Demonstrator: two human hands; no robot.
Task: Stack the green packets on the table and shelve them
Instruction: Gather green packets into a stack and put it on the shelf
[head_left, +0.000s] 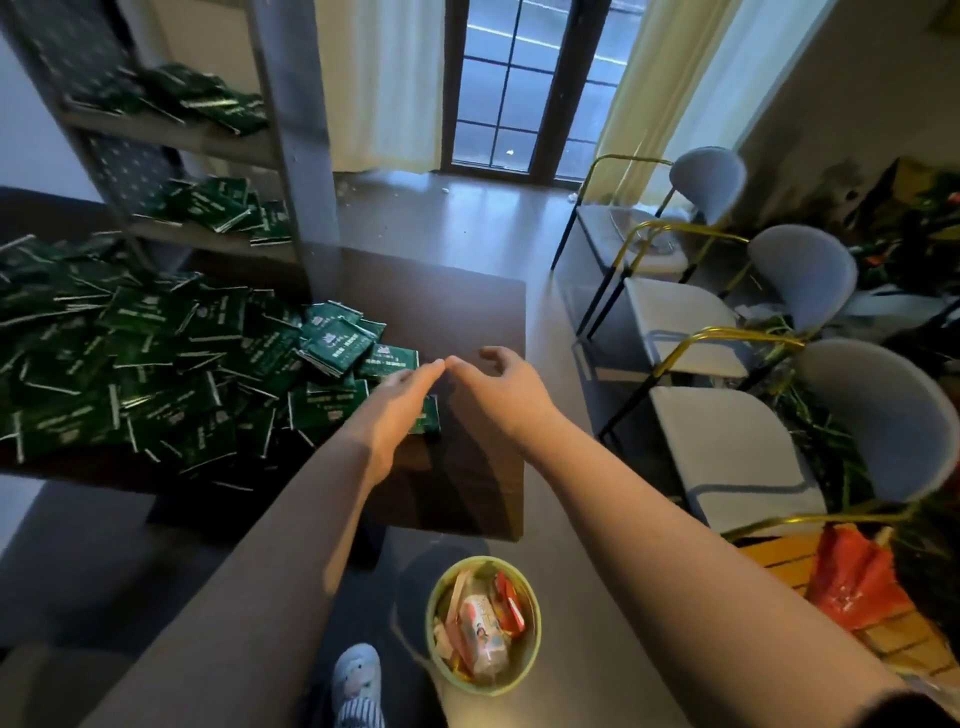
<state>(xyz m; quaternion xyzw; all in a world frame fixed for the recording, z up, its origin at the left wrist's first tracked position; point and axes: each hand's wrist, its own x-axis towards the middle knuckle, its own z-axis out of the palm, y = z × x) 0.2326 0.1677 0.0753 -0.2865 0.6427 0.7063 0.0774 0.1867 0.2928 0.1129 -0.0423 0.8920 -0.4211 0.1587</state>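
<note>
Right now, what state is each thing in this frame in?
left hand, fingers straight, holding nothing, above the heap's right edge.
right hand, fingers loosely curled, holding nothing.
table packets, loose heap, unstacked.
shelf packets, lying overlapped on two levels.
bin, on the floor, filled with wrappers.

The dark green square packets (130, 364) at the left of the frame look like glossy plastic film with shiny pale edges. The dark brown table (467, 322) under them shows wood grain and a soft sheen. The grey shelf rack (171, 136) at upper left seems matt metal. The grey chairs (727, 452) at right have matt cloth seats and glossy gold metal tubes. The grey floor (457, 228) is smooth and reflects light.
</note>
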